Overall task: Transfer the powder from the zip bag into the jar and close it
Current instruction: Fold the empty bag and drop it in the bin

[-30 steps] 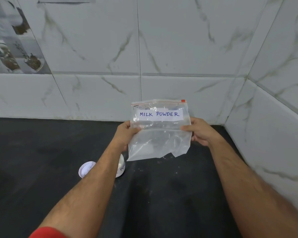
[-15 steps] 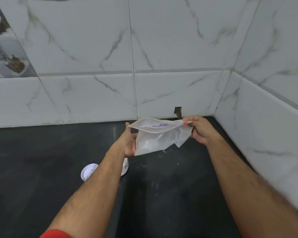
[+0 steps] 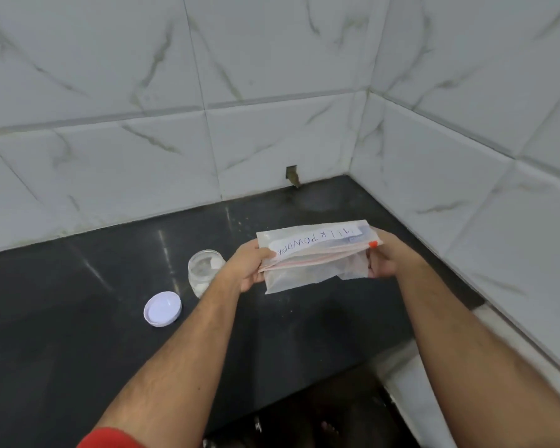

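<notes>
A clear zip bag (image 3: 314, 257) labelled "MILK POWDER" is held above the dark counter, tilted so its label faces up and reads upside down. My left hand (image 3: 248, 270) grips its left end. My right hand (image 3: 385, 257) pinches the right end by the orange zip tab. A small clear jar (image 3: 204, 270) stands open on the counter just left of my left hand, with white powder at its bottom. Its white lid (image 3: 161, 308) lies flat to the jar's front left.
The black stone counter (image 3: 78, 318) fills a corner between white marble-tiled walls at the back and right. A small notch (image 3: 292, 176) is cut in the back wall at counter level. The counter's front edge runs at the lower right, floor below it.
The bag has tipped from upright with the label facing me to nearly flat with the label upward. The view has shifted so the jar now shows beside my left arm.
</notes>
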`<state>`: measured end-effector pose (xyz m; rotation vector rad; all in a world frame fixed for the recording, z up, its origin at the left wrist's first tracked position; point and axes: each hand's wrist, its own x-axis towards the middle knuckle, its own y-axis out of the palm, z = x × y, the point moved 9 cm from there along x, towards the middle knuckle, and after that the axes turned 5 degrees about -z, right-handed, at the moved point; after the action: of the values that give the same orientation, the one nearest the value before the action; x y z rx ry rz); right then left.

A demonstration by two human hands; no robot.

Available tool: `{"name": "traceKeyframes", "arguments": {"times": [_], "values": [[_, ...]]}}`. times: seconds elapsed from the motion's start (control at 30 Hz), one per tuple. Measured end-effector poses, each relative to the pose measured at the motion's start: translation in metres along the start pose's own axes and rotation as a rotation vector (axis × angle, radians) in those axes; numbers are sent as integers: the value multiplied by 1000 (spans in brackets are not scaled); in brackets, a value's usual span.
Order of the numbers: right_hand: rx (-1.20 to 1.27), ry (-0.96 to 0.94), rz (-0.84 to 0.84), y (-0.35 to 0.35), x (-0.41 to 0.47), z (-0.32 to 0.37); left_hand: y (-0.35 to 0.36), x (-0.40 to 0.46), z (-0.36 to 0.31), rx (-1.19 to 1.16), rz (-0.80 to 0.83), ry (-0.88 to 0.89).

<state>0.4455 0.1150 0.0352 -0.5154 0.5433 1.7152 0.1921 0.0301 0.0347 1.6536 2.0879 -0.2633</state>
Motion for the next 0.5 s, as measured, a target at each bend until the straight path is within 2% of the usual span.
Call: {"name": "traceKeyframes", "arguments": {"times": [0.13, 0.27, 0.5], "values": [[65, 76, 8, -25, -39, -36, 22, -13, 18, 126, -21, 82], [51, -46, -50, -52, -70, -60, 48, -14, 42, 183, 19, 101], [37, -141, -246, -117, -117, -91, 90, -30, 66, 278, 54, 102]]}}
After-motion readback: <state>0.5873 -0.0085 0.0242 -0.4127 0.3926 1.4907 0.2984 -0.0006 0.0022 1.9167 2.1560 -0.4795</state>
